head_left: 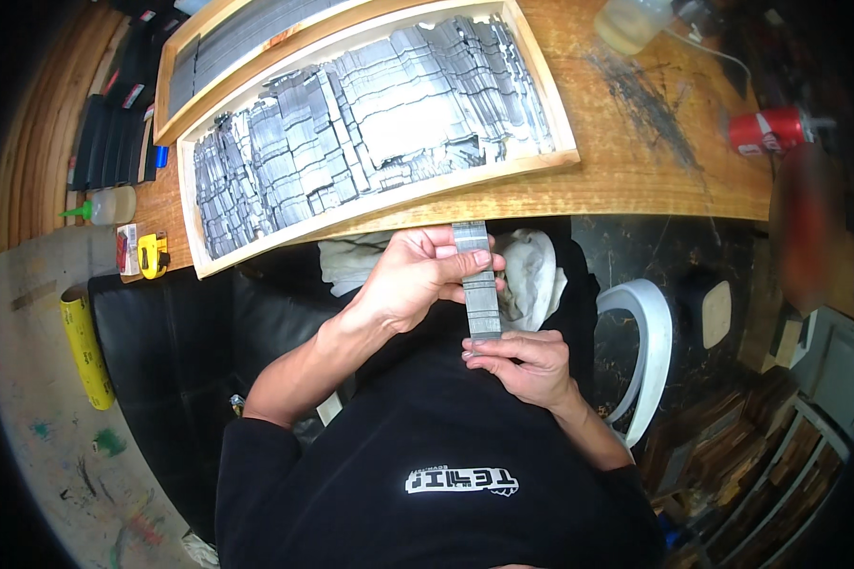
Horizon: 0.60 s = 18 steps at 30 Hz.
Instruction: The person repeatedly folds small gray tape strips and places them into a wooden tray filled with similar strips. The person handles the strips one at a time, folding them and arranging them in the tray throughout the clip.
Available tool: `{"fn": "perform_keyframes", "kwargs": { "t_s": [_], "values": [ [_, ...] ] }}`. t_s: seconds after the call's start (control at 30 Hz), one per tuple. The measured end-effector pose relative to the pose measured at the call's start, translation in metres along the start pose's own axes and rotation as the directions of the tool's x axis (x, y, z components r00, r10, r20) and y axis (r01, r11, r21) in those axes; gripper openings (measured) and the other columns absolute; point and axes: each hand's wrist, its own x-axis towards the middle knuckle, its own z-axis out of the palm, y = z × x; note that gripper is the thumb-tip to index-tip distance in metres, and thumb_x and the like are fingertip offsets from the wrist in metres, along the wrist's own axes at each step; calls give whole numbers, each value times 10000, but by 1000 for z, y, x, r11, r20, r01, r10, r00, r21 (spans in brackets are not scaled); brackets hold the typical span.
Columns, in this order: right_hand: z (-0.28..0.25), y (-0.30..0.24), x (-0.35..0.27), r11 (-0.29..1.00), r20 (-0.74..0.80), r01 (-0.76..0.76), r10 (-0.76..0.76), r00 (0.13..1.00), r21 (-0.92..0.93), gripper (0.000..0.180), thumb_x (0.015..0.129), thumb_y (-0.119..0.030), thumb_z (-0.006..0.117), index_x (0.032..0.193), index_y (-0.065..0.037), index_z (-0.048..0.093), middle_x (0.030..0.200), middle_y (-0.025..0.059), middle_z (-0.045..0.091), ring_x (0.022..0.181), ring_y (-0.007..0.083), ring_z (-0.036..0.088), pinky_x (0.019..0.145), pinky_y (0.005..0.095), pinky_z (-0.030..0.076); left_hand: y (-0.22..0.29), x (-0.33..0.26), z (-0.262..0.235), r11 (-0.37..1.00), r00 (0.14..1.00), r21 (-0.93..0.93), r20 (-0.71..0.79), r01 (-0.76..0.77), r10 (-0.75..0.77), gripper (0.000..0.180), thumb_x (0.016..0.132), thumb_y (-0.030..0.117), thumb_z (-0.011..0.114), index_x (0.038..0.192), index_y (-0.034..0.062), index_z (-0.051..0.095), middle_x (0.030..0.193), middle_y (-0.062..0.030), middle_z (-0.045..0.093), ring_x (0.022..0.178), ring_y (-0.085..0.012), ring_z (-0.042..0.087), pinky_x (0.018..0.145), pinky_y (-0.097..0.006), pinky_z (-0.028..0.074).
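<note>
Between left hand (pixel 413 280) and right hand (pixel 533 365), grey stack (pixel 481 302) (partly thumb-covered).

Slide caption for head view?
Left hand and right hand hold a striped grey bar near a filled wooden tray.

Strip stack (pixel 482 303) before tray (pixel 539 81); bottle (pixel 112 206) left, can (pixel 767 131) right.
</note>
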Motion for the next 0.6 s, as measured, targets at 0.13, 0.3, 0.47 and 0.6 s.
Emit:
{"fn": "perform_keyframes", "kwargs": {
  "t_s": [0.13,0.3,0.47,0.6],
  "values": [
    [4,-1,3,1000,4,-19,19,1000,17,224,828,-4,862,1039,29,794,939,144,807,818,219,796,720,285,627,4,-5,0,999,999,-7,5,53,-53,261,984,60,730,1236,-3,702,1088,-170,778,956,-287,785,819,-423,671],
    [-1,-10,5,974,59,-219,222,973,-55,210,811,-9,878,994,46,791,943,131,794,870,198,783,761,294,609,0,3,-6,995,998,79,26,59,-61,251,969,72,754,1207,-1,720,1080,-164,781,949,-266,786,782,-386,668],
    [-40,-29,33,945,-144,-160,207,968,286,172,878,-39,820,979,35,701,1228,158,628,1284,314,633,1085,459,520,-10,-10,-2,978,1000,209,-18,-12,17,220,970,99,764,1174,19,743,1036,-114,795,930,-222,789,697,-292,635],
    [-51,-23,63,355,23,-61,111,994,933,434,1042,-439,618,1197,-35,600,1406,215,528,1521,445,336,1207,754,218,-17,-19,7,979,998,198,-19,-51,55,183,976,134,769,1128,33,768,1021,-82,802,896,-181,783,660,-237,584]
  ]
}}
